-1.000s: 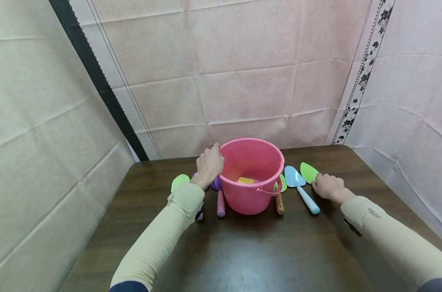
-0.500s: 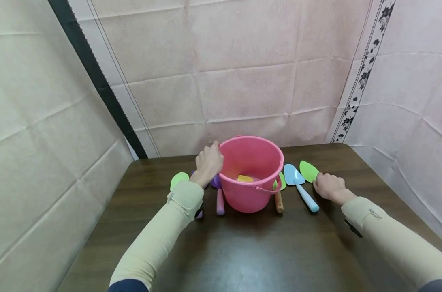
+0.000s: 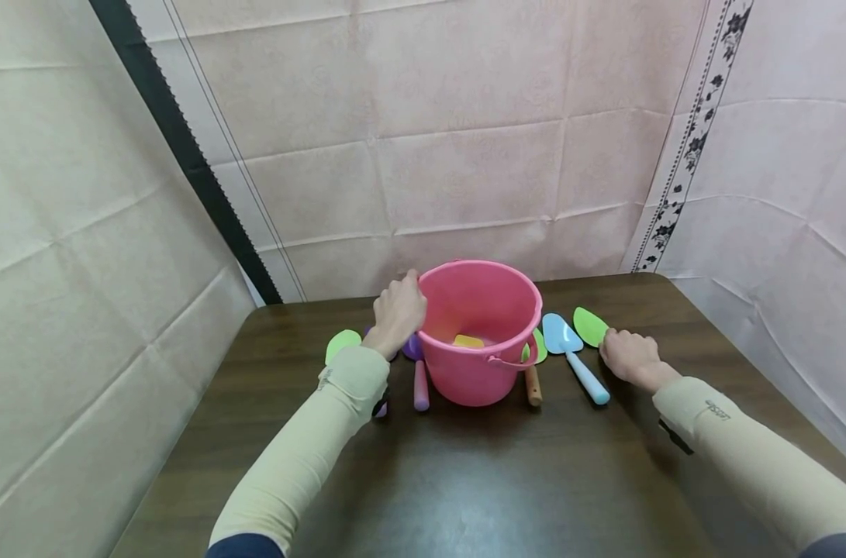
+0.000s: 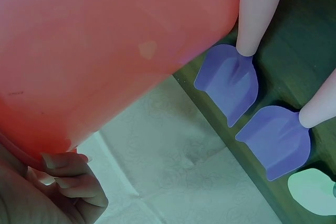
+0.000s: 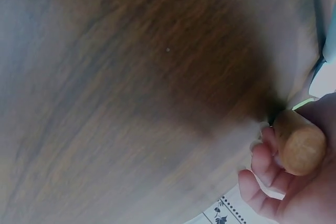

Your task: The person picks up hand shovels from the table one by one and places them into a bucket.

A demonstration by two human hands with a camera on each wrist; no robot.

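A pink bucket (image 3: 474,380) stands upright at the back middle of the table, a yellow piece (image 3: 468,341) inside it. My left hand (image 3: 398,314) grips its left rim, fingers curled over the edge in the left wrist view. My right hand (image 3: 632,356) holds a green toy shovel (image 3: 590,327) by its wooden handle (image 5: 301,142), whose round end shows in the right wrist view. Just left of that hand lies a light blue toy shovel (image 3: 576,360). Two purple shovels with pink handles, one with its blade (image 4: 231,82) nearest the bucket, lie on its left side.
Another green shovel blade (image 3: 342,343) lies at the far left of the row. Partly behind the bucket is a green shovel with a wooden handle (image 3: 533,386). The dark wooden table (image 3: 464,480) ends at a cloth-covered wall (image 3: 464,155).
The view has shifted very slightly. Both hands keep their holds, and the bucket and shovels stay in place.
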